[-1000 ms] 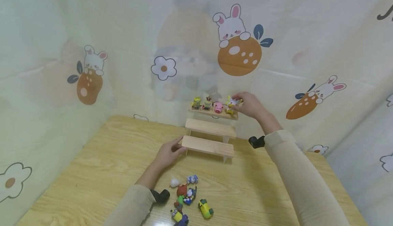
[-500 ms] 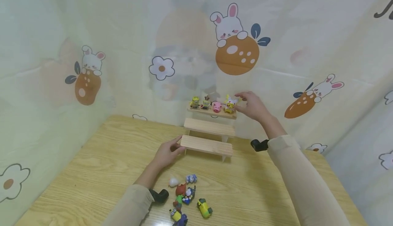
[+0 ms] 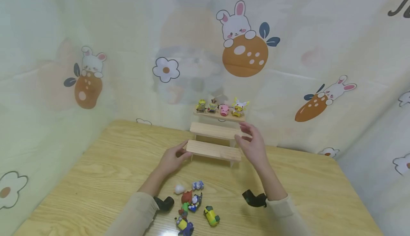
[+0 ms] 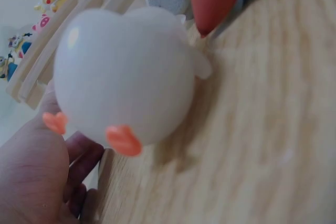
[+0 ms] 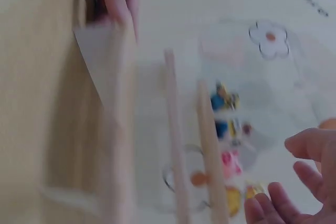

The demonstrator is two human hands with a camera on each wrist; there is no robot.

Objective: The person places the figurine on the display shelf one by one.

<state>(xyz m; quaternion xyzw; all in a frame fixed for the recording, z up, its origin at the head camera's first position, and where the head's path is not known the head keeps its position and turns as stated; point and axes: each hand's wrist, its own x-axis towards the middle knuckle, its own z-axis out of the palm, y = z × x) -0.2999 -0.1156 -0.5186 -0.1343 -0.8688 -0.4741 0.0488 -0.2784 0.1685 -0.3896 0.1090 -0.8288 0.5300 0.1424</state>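
A stepped shelf [image 3: 214, 150] stands at the far middle of the table [image 3: 96, 179], four small figures [image 3: 221, 108] in a row on its top step. A cluster of toys [image 3: 192, 207] lies near, before the shelf.

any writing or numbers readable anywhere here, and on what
Backdrop cloth, top left edge: dark lettering cut off by the frame, only the bottoms of letters show, not readable.
Backdrop cloth, far right edge: a dark cursive stroke like "J", cropped, not readable as a word.
Backdrop cloth in the right wrist view: small dark script, too blurred to read.
Toy figures, wooden step shelf: no text visible.
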